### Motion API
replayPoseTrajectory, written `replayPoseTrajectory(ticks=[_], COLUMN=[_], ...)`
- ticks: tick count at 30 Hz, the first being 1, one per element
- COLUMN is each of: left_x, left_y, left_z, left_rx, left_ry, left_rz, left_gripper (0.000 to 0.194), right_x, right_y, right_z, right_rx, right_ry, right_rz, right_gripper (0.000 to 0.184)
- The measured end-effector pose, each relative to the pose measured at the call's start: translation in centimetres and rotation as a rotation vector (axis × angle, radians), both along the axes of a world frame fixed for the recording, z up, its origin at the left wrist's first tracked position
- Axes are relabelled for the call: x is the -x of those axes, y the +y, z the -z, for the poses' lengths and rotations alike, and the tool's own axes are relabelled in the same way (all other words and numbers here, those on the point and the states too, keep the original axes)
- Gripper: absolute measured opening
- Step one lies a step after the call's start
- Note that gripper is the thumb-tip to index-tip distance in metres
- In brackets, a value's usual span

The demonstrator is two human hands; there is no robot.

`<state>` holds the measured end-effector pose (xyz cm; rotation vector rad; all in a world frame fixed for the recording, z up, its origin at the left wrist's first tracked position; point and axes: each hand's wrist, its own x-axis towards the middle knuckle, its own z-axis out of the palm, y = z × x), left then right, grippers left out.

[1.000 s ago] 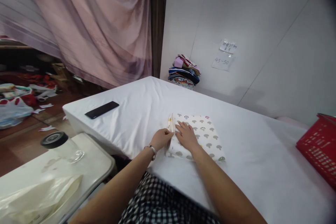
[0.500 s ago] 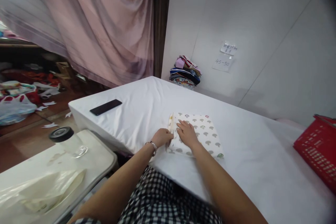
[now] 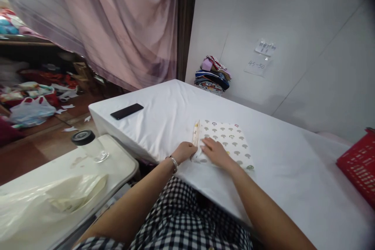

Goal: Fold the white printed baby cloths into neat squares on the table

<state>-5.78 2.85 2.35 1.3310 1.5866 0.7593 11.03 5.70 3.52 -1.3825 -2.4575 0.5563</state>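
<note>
A folded white cloth (image 3: 225,136) printed with grey mushrooms lies flat on the white-covered table (image 3: 281,187). My left hand (image 3: 185,151), with a bracelet at its wrist, pinches the cloth's near left edge, where the folded layers show. On top of the cloth, close to that same edge, my right hand (image 3: 216,152) rests with its fingers stretched out. The whole cloth reads as a flat rectangle; whether it is a garment or a plain piece of fabric, I cannot tell.
A black phone (image 3: 127,111) lies on the table's left part. Folded clothes (image 3: 213,76) are stacked by the wall. At right stands a red basket (image 3: 359,164). A side table to the left holds a clear jar (image 3: 95,148) with a black lid and a plastic bag (image 3: 58,203).
The view has swung slightly left, so everything sits further right. My right hand has slid a little toward me on the cloth; my left hand still pinches the edge.
</note>
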Motion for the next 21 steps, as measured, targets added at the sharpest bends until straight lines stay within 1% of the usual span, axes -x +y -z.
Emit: replayPoseTrajectory(ticks=[2, 4, 7, 9, 11, 15, 18, 20, 21], left_x=[0.1, 0.1, 0.3, 0.5, 0.7, 1.1, 1.0, 0.5, 0.1], left_y=[-0.1, -0.3, -0.9, -1.3, -1.5, -1.5, -1.3, -1.0, -0.8], left_z=[0.0, -0.2, -0.5, -0.4, -0.1, 0.5, -0.2, -1.1, -1.5], left_rx=[-0.009, -0.013, 0.000, -0.003, -0.010, 0.002, -0.100, -0.235, -0.328], left_ry=[0.038, 0.048, 0.001, -0.005, -0.002, 0.009, 0.108, 0.207, 0.261], left_rz=[-0.006, 0.014, 0.046, 0.071, 0.086, 0.065, 0.029, -0.054, -0.091], left_gripper=[0.020, 0.025, 0.038, 0.044, 0.044, 0.043, 0.043, 0.037, 0.032], right_x=[0.3, 0.5, 0.5, 0.4, 0.4, 0.4, 0.5, 0.6, 0.7], right_y=[-1.6, -2.5, -2.6, -2.5, -2.4, -2.5, -2.5, -2.5, -2.5], right_z=[0.8, 1.4, 1.7, 1.6, 1.5, 1.7, 1.9, 1.9, 1.9], right_rx=[-0.108, -0.172, -0.178, -0.183, -0.198, -0.213, -0.227, -0.236, -0.239], right_ry=[-0.088, -0.130, -0.147, -0.148, -0.149, -0.160, -0.176, -0.189, -0.194], right_rz=[-0.012, -0.001, -0.002, -0.012, -0.017, -0.023, -0.023, -0.015, -0.012], right_gripper=[0.047, 0.047, 0.047, 0.048, 0.047, 0.047, 0.047, 0.047, 0.047])
